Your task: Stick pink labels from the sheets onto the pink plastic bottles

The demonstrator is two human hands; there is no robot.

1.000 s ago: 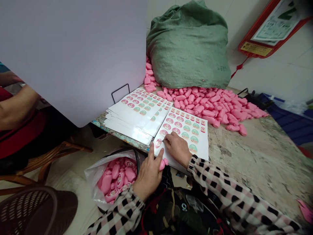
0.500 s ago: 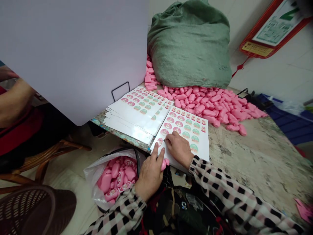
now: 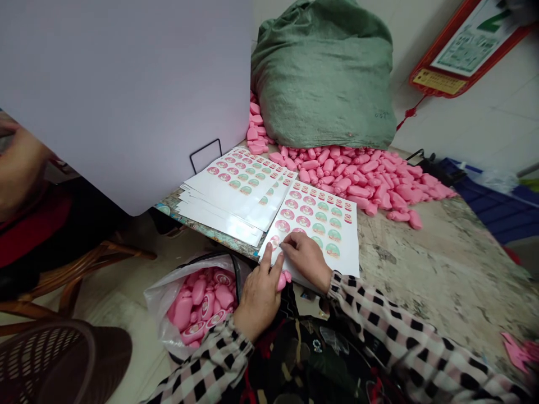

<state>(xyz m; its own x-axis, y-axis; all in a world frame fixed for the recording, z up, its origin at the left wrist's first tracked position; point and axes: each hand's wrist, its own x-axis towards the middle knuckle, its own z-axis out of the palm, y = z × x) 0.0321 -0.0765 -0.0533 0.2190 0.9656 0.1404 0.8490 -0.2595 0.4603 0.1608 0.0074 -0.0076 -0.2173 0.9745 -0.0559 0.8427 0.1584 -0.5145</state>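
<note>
My left hand [image 3: 259, 297] is closed around a small pink plastic bottle [image 3: 283, 279]; only its end shows beside the fingers. The extended fingertips of that hand rest on the lower edge of a white sticker sheet [image 3: 349, 264] at the table's front edge. My right hand [image 3: 307, 255] lies over the same sheet, thumb and fingers pinched at a pink oval sticker [image 3: 274, 242] in its near left corner. Whether the sticker is lifted, I cannot tell. Rows of pink and green stickers cover the sheet.
More sticker sheets [image 3: 219, 219] lie stacked left. Pink bottles [image 3: 366, 177] are heaped behind, below a green sack [image 3: 324, 84]. A plastic bag [image 3: 158, 303] of labelled bottles stands below the table edge. A pale panel [image 3: 126, 101] separates me from another person's arm [image 3: 21, 168].
My right fingers have shifted slightly left and down at the corner sticker. The left hand stays nearly still with the bottle. The whole view has moved slightly.
</note>
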